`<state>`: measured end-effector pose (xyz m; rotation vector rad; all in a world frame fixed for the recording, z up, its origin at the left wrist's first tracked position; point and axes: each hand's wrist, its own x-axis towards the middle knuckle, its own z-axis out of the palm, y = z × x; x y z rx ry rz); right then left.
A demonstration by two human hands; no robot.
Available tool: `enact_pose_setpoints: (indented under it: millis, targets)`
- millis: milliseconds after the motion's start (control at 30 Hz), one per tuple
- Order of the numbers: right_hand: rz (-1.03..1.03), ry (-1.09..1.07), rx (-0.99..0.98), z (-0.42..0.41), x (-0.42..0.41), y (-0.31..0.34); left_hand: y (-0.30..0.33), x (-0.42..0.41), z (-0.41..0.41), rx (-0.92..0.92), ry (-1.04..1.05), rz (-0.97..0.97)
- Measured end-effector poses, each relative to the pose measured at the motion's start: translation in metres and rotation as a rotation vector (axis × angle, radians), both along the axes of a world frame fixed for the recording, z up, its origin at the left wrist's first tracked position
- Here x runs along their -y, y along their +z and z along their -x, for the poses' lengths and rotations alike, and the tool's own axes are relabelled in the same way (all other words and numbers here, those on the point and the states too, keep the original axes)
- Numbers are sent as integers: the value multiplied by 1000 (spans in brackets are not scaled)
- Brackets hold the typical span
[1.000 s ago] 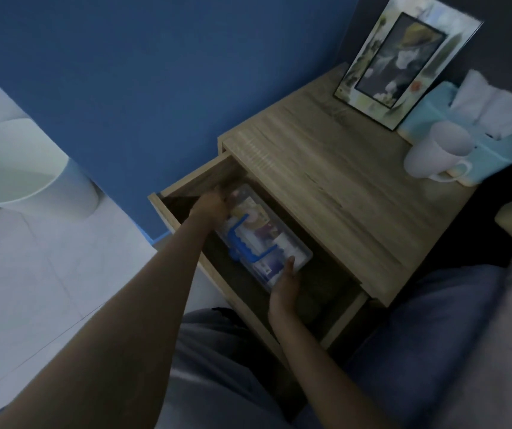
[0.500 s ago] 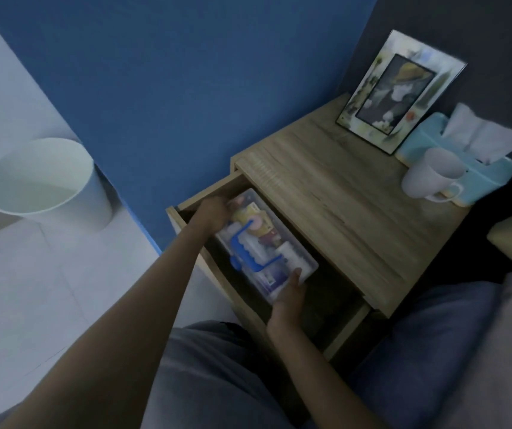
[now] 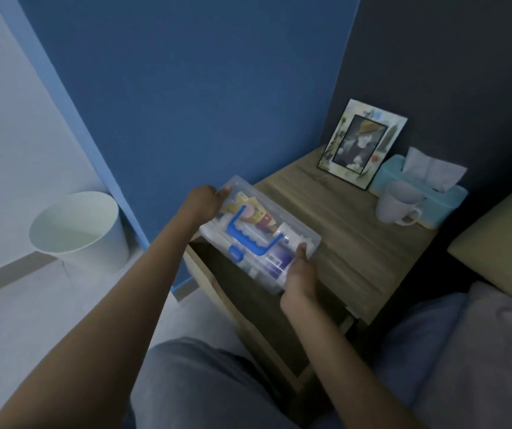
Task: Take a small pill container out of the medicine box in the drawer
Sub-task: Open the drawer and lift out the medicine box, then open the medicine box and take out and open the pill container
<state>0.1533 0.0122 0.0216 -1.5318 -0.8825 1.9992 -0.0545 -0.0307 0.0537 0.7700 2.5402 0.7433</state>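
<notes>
A clear plastic medicine box (image 3: 259,233) with a blue handle on its lid hangs in the air above the open drawer (image 3: 267,308) of the wooden nightstand (image 3: 350,243). My left hand (image 3: 203,202) grips the box's far-left end, and my right hand (image 3: 299,278) grips its near-right end. The lid is closed. Packets, small bottles and tubes show through the plastic; I cannot single out a small pill container among them. The drawer's inside is dark below the box.
On the nightstand top stand a picture frame (image 3: 361,144), a white mug (image 3: 398,203) and a light-blue tissue box (image 3: 418,193). A white bin (image 3: 78,230) sits on the floor at the left by the blue wall. A bed with a pillow (image 3: 502,243) lies at the right.
Both hands have lifted the medicine box up out of the drawer; it was lying inside before. The camera view has tilted up and back.
</notes>
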Motion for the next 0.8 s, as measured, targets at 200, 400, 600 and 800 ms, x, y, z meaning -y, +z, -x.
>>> enact_pose_setpoints:
  millis: [200, 400, 600, 800]
  targets:
    - [-113, 77, 74, -6, -88, 28, 16, -45, -20, 84, 19, -88]
    - [-358, 219, 191, 2, -184, 23, -11, -102, -27, 188, 56, -154]
    - [-466, 246, 325, 25, -249, 6, -43, -157, -9, 280, 77, -160]
    - [-245, 286, 283, 35, -268, -6, -55, -177, 1, 315, 60, -134]
